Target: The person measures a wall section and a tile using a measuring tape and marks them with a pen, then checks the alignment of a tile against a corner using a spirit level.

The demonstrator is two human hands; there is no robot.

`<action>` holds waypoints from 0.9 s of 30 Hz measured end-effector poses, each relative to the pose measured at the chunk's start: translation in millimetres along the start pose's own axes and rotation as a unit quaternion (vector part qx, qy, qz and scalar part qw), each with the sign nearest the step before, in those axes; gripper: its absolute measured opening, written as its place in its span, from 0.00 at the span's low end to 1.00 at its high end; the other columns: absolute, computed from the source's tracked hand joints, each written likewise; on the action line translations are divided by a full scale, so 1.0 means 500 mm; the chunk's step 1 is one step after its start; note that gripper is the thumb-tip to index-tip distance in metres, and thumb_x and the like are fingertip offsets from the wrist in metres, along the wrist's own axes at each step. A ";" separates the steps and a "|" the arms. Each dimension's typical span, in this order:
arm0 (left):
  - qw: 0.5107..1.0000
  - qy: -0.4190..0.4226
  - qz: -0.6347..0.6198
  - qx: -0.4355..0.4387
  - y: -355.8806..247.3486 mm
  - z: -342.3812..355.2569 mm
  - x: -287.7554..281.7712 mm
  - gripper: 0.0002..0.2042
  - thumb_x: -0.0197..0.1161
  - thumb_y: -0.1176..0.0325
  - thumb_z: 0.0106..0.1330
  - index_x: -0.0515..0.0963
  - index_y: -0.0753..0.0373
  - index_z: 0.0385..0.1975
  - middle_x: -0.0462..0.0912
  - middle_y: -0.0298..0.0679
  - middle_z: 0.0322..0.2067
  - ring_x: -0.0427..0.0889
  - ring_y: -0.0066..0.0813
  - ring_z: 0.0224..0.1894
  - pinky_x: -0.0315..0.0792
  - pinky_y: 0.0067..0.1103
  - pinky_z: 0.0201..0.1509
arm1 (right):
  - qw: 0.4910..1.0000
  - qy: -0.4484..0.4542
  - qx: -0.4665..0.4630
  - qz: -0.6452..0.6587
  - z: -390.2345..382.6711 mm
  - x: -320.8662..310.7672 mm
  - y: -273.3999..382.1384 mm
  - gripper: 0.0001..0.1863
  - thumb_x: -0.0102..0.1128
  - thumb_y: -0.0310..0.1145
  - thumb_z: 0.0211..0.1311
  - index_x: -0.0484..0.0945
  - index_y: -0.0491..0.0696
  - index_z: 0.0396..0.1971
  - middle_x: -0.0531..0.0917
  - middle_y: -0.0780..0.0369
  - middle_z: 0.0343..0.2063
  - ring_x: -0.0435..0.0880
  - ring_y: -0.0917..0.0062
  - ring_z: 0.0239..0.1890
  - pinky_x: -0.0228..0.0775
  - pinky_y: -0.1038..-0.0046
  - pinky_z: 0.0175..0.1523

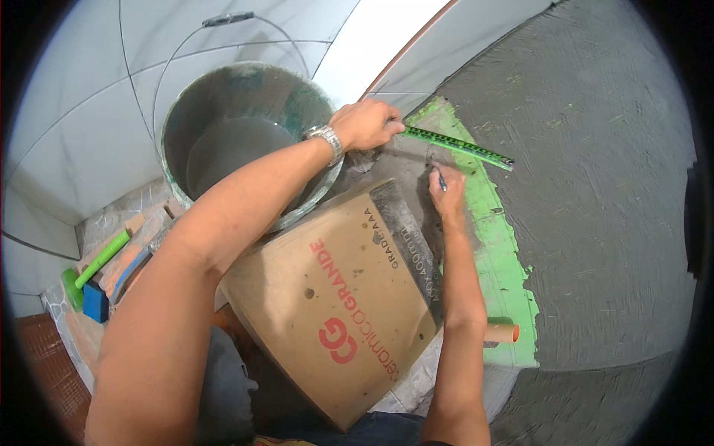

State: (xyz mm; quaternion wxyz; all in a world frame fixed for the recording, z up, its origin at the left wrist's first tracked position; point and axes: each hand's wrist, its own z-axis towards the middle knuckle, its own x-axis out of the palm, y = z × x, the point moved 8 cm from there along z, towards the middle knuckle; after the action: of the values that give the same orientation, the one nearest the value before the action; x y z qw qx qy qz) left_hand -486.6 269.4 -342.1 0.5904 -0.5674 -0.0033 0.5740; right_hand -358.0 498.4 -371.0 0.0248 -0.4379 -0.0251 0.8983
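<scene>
The left hand (pixel 364 123) at twelve o'clock pinches in its fingers (pixel 395 127) a narrow, straight green-and-black strip (pixel 462 148) at two o'clock, the right hand (pixel 449 195) nearby pinches a slim, dark pen-like tool (pixel 442 181), and red and black lettering (pixel 340 340) marks the brown cardboard box (pixel 297 297) at six o'clock.

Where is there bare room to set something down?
The carton top, between the left forearm and right forearm; also the grey coating right of the green band, perhaps wet. Crowded: the left, with bucket and blue block; near the right hand, with the green strip.
</scene>
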 end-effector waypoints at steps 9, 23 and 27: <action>0.995 -0.015 0.076 0.058 -0.012 0.001 0.028 0.16 0.50 0.57 0.74 0.77 0.61 0.48 0.80 0.49 0.42 0.76 0.51 0.51 0.70 0.39 0.56 | 0.950 0.018 0.151 0.274 -0.079 -0.200 0.165 0.14 0.55 0.35 0.71 0.81 0.45 0.50 0.87 0.51 0.34 0.87 0.62 0.37 0.76 0.66 0.44; 0.854 0.035 -0.518 -0.045 -0.437 -0.007 0.197 0.12 0.54 0.64 0.75 0.73 0.65 0.50 0.79 0.38 0.40 0.78 0.23 0.37 0.74 0.22 0.39 | 0.961 -0.115 0.140 0.211 -0.101 -0.529 0.162 0.45 0.71 0.52 0.55 0.66 0.41 0.65 0.76 0.47 0.60 0.75 0.56 0.63 0.66 0.58 0.66; 0.816 0.075 -0.565 -0.101 -0.534 -0.078 0.224 0.19 0.56 0.63 0.73 0.69 0.71 0.56 0.81 0.46 0.42 0.83 0.29 0.41 0.78 0.25 0.42 | 0.954 0.036 0.227 0.192 -0.135 -0.595 0.109 0.39 0.72 0.43 0.52 0.69 0.42 0.63 0.78 0.49 0.57 0.78 0.58 0.59 0.69 0.60 0.62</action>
State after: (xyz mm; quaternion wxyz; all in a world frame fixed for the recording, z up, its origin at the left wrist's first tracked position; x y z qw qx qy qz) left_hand -242.8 400.8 -248.6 0.7490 -0.5635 -0.3363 0.0918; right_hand -123.1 426.0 -182.2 -0.0483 -0.4494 0.2643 0.8520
